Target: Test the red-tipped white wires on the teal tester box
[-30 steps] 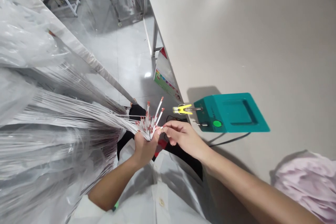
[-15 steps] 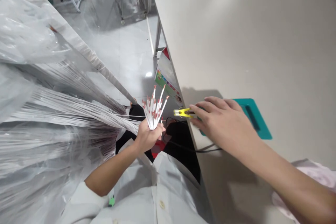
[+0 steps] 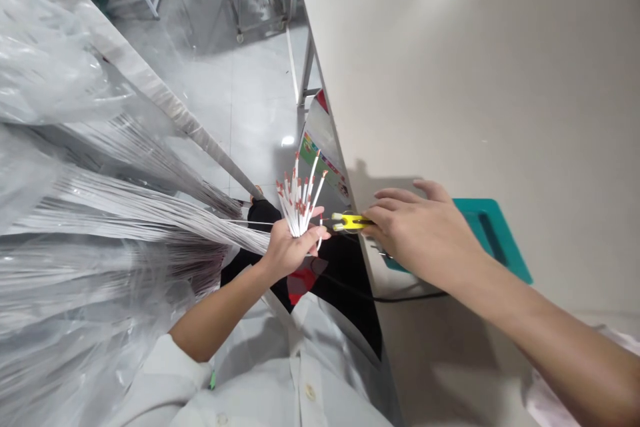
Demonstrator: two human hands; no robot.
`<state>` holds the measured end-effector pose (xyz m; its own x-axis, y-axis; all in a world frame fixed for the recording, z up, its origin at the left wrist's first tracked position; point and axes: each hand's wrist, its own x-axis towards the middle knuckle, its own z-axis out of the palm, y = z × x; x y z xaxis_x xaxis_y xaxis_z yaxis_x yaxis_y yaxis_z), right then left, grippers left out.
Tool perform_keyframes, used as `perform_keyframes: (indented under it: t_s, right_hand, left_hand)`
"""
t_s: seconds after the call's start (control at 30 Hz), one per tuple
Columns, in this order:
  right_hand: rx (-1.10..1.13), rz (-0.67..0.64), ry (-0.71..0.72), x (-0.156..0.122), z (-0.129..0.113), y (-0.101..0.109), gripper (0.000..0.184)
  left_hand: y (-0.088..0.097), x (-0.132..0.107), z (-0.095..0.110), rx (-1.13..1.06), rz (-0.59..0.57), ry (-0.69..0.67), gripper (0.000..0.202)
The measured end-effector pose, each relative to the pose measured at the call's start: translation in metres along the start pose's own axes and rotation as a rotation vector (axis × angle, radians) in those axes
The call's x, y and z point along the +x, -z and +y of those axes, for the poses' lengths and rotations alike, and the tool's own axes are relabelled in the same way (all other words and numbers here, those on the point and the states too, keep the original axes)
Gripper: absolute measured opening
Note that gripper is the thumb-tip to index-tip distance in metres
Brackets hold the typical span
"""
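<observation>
My left hand (image 3: 290,250) is closed round a bundle of thin white wires (image 3: 300,197) with red-tipped ends that fan upward from my fist. The wires run left into a big mass under clear plastic. My right hand (image 3: 420,230) lies over the teal box (image 3: 493,233) at the table's front edge, its fingertips pinched on the yellow clip (image 3: 350,221) that sticks out from the box. The clip's free end sits just right of the wire tips, close to my left thumb.
A long grey table (image 3: 475,80) fills the right side, with a black cable (image 3: 415,297) running out from under the teal box. Clear plastic sheeting (image 3: 75,147) covers the wire mass at left. A colourful carton (image 3: 323,153) stands on the floor beneath the table edge.
My right hand left the wire bundle, moved right onto the teal box and took hold of the yellow clip. My left hand raised the wires toward the clip.
</observation>
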<state>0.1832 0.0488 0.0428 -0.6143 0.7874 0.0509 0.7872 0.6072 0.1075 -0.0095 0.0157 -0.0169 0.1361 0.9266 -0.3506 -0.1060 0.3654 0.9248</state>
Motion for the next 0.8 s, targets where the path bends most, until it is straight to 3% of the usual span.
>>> perform_keyframes:
  t_s: [0.2, 0.53, 0.7, 0.8]
  right_hand:
    - [0.01, -0.018, 0.001, -0.001, 0.0, 0.0, 0.018]
    - [-0.018, -0.052, 0.006, -0.001, 0.0, -0.001, 0.023]
    - [-0.036, -0.088, -0.015, -0.002, -0.001, 0.001, 0.011]
    - [-0.012, -0.08, -0.04, -0.004, -0.001, -0.002, 0.024]
  left_hand:
    - [-0.009, 0.004, 0.004, 0.07, 0.011, 0.027, 0.045]
    - [-0.011, 0.004, -0.003, 0.287, 0.037, -0.104, 0.035]
    - [-0.013, 0.004, -0.008, 0.324, 0.07, -0.111, 0.035]
    - [-0.014, 0.003, -0.009, 0.292, 0.096, -0.098, 0.037]
